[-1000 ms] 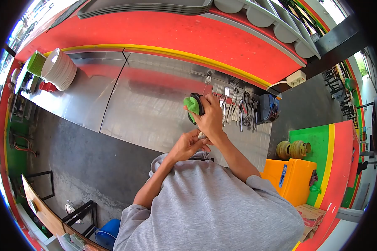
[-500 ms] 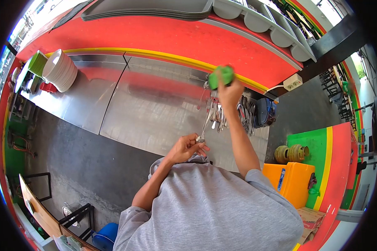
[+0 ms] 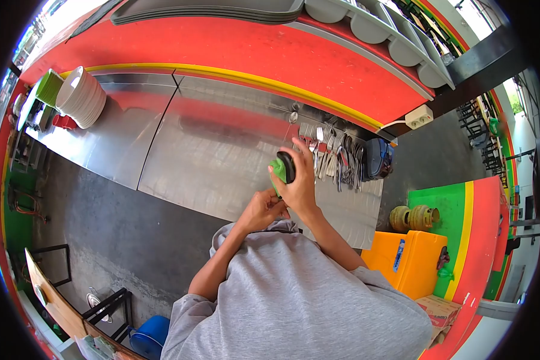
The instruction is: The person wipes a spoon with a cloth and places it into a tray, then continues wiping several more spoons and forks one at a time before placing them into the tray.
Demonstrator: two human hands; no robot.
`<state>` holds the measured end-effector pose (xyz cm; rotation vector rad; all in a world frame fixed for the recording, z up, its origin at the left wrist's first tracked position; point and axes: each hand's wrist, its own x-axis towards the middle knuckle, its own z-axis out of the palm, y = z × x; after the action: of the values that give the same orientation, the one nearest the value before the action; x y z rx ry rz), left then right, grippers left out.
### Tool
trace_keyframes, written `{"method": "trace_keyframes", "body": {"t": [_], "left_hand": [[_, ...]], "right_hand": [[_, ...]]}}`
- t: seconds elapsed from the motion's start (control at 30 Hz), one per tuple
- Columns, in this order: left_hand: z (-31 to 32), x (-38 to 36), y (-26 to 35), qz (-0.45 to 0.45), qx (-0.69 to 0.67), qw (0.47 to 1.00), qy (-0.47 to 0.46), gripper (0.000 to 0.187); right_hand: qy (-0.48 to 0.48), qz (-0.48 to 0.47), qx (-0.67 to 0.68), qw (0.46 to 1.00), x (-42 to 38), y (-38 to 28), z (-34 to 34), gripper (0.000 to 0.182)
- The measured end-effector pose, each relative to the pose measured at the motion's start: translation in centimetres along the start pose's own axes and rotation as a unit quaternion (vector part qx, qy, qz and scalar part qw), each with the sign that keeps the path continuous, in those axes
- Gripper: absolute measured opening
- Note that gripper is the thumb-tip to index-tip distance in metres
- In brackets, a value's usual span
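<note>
My right hand (image 3: 300,183) is wrapped round a green cloth (image 3: 278,171), with a dark oval object (image 3: 287,167) showing between its fingers and thumb. Just below, close to the shirt, my left hand (image 3: 261,211) has its fingers pinched together; what they grip is hidden. The two hands are almost touching, over the counter's near edge. Forks (image 3: 319,134) and other cutlery (image 3: 348,159) lie in rows on the steel counter (image 3: 216,141), right of my hands. A single spoon (image 3: 293,117) lies near the counter's back edge.
Stacked white plates (image 3: 81,99) and green bowls (image 3: 49,89) are at the counter's left end. A dark blue pouch (image 3: 378,159) sits beside the cutlery. Grey trays (image 3: 204,13) and a cutlery holder (image 3: 399,51) rest on the red ledge. A yellow box (image 3: 423,261) is at the right.
My right hand has come down and left with the green cloth, from the counter's back edge to my left hand. The dark oval object now shows; the utensil at my left hand is now hidden.
</note>
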<state>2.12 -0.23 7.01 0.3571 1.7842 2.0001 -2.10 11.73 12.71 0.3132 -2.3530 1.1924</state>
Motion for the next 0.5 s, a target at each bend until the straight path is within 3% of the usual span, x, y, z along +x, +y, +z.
{"method": "trace_keyframes", "body": {"t": [0.13,0.23,0.5], "left_hand": [[0.5,0.0,0.8,0.005,-0.006,1.000,-0.019,0.008],[0.5,0.0,0.9,-0.001,-0.015,1.000,-0.015,0.009],[-0.8,0.1,1.8,0.006,0.036,0.999,-0.005,0.009]], "right_hand": [[0.061,0.052,0.032,0.996,0.8,2.5,0.9,0.039],[0.013,0.080,0.005,0.997,1.3,3.3,0.8,0.037],[0.026,0.039,0.004,0.999,3.8,4.3,1.5,0.037]]}}
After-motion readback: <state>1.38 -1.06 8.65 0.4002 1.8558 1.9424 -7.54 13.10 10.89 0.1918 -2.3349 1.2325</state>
